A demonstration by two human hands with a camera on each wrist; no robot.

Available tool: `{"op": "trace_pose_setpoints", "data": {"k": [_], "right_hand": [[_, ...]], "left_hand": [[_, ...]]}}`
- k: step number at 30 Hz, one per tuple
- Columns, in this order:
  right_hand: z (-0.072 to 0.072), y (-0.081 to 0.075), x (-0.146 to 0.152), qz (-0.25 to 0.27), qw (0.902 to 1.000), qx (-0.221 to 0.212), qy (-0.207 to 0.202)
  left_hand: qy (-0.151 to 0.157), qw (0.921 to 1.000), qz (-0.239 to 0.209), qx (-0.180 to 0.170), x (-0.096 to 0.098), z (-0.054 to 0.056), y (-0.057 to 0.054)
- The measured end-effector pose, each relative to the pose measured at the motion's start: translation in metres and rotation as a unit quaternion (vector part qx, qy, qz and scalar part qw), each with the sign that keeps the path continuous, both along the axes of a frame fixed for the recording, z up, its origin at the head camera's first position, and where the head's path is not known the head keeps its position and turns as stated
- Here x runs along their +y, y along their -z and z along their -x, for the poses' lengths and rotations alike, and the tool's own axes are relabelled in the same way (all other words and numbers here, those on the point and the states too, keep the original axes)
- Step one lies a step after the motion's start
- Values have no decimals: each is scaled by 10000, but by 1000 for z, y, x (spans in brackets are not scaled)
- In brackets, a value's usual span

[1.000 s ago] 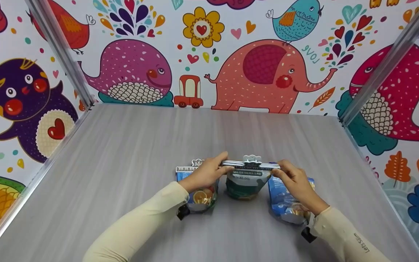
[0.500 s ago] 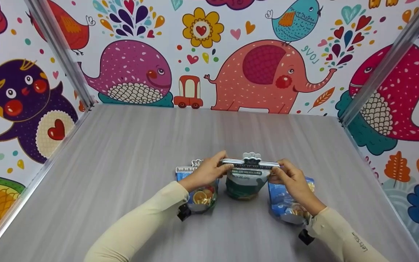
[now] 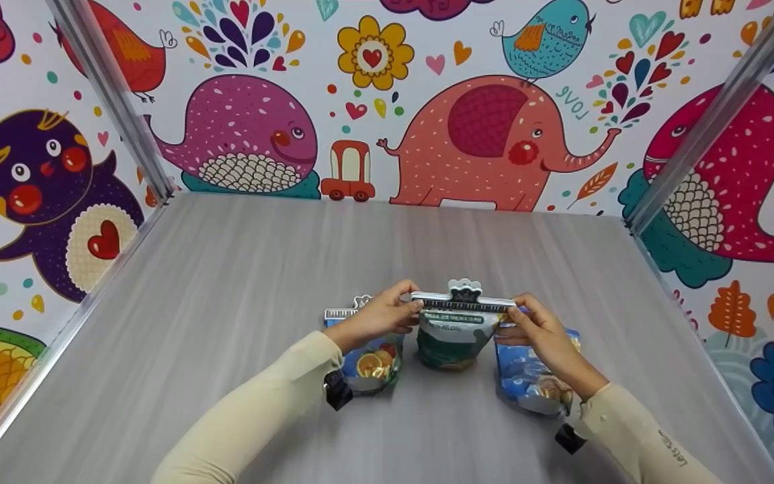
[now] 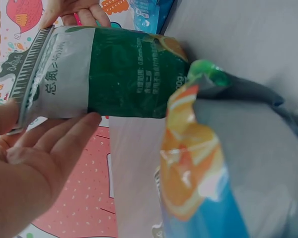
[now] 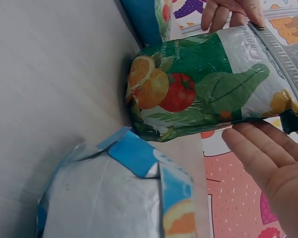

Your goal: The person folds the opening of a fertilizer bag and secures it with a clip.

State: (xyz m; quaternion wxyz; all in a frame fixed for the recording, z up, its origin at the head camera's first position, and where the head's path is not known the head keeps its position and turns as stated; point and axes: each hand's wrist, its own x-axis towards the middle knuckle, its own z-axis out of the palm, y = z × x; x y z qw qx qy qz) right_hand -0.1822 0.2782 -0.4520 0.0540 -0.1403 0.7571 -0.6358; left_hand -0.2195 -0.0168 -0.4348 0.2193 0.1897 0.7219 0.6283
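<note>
Green-and-white pouch stands upright on grey wood-grain tabletop; one face prints an orange and a tomato. Silver toothed bag clip with scalloped handle lies across the pouch's top. Left hand pinches the clip's left end, thumb in front; its other fingers reach behind the pouch, fairly straight. Right hand pinches the right end between thumb and fingers, remaining fingers extended alongside the pouch, slightly apart. Blue fruit-print pouch just left of the green-and-white pouch, second silver clip at its top, partly behind left hand. Blue-and-silver pouch just right of the green-and-white pouch, upper part partly covered by right hand. Cartoon-print wall behind the green-and-white pouch, well apart. Cream sleeves on both arms.
</note>
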Motion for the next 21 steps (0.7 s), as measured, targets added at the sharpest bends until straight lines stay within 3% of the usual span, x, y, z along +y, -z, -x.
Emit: {"op": "trace_pose_setpoints", "data": {"k": [21], "right_hand": [[3, -7, 2, 640, 9929, -924, -381]], "left_hand": [[-62, 9981, 131, -591, 0, 3, 0]]}}
